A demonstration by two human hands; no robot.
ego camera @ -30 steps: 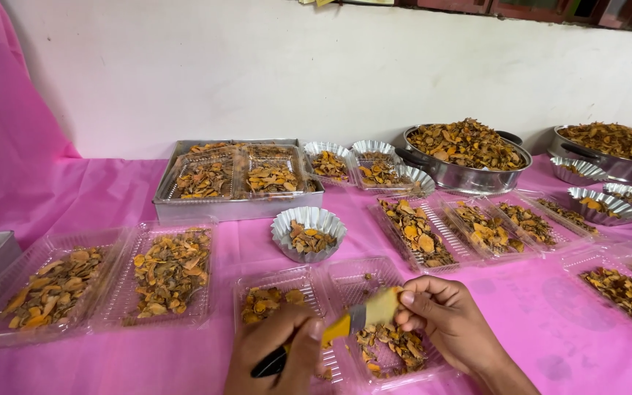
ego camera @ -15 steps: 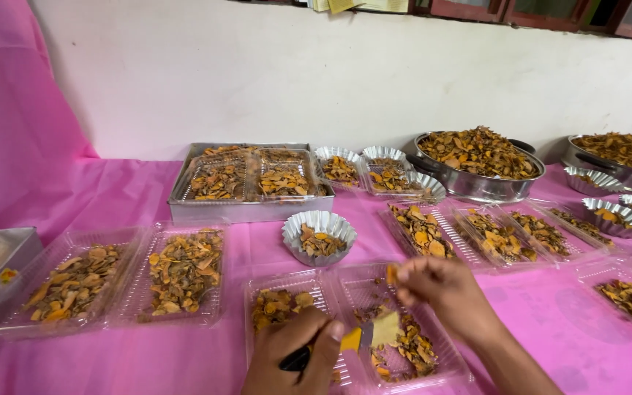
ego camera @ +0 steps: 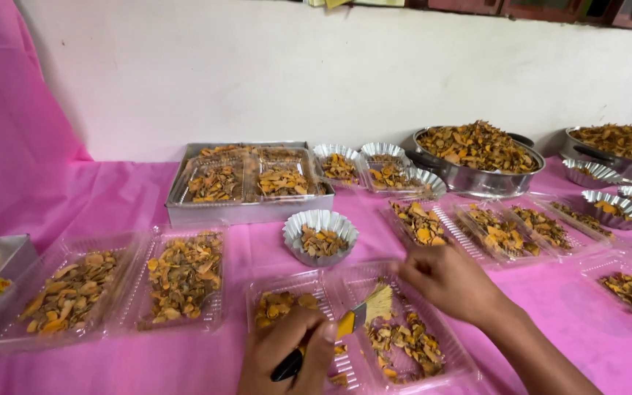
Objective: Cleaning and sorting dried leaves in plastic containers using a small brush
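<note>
My left hand [ego camera: 287,352] is shut on a small brush [ego camera: 360,316] with a black handle, a yellow ferrule and pale bristles. The bristles rest inside a clear plastic two-part box [ego camera: 363,268] at the table's near edge. Dried yellow-orange slices [ego camera: 404,345] lie in both halves of that box. My right hand [ego camera: 451,281] hovers over the box's far right rim with its fingers curled closed. Whether a slice is pinched in them is hidden.
A pink cloth [ego camera: 111,197] covers the table. Clear trays of slices [ego camera: 184,281] lie at left, with more trays at right [ego camera: 499,230]. Behind stand a foil cup [ego camera: 295,232], a steel tray [ego camera: 243,214], heaped metal pots [ego camera: 477,183] and a metal box [ego camera: 9,260].
My right hand has risen from the box's middle toward its far right rim. My left hand turned the brush so that its bristles now point into the right compartment.
</note>
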